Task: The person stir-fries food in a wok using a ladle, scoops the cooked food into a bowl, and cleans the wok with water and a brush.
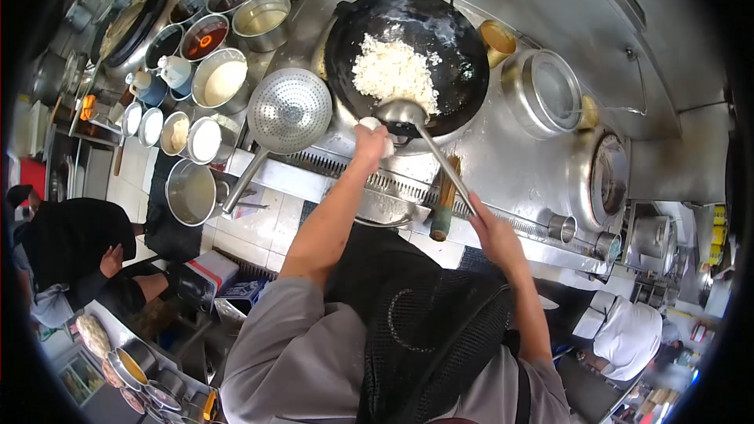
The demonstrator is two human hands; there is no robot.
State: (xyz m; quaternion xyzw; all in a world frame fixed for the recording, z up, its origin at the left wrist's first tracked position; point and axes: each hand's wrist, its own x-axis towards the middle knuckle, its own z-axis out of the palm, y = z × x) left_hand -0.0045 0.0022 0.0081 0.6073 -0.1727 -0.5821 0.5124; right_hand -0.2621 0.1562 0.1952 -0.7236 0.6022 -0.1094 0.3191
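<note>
Head view, looking down past both forearms at a steel cooking surface (514,165). Holding a ladle (401,113) by the upper end of its long handle in the right hand (496,228), with fingers wrapped closely around the shaft. Reaching with the left hand (371,146) to the near edge of a dark wok (463,51), with fingers closed on a white cloth (369,122); cannot tell whether also gripping the rim through it. Can see a loose, white, rice-like heap (394,71) spread over the middle and near part of the wok, with the ladle's bowl at its near edge.

Can see a perforated strainer (289,110) just left of the wok, with its handle slanting toward the near edge of the surface, and a bamboo brush (442,220) beneath the ladle's shaft. Farther left, can make out metal containers of sauces and pale contents in a cluster, including a pot of red liquid (205,37). To the right of the wok, can see a large steel vessel (542,93). Beyond, can spot a person in dark clothing (75,243) at left and a person in white (628,338) at right.
</note>
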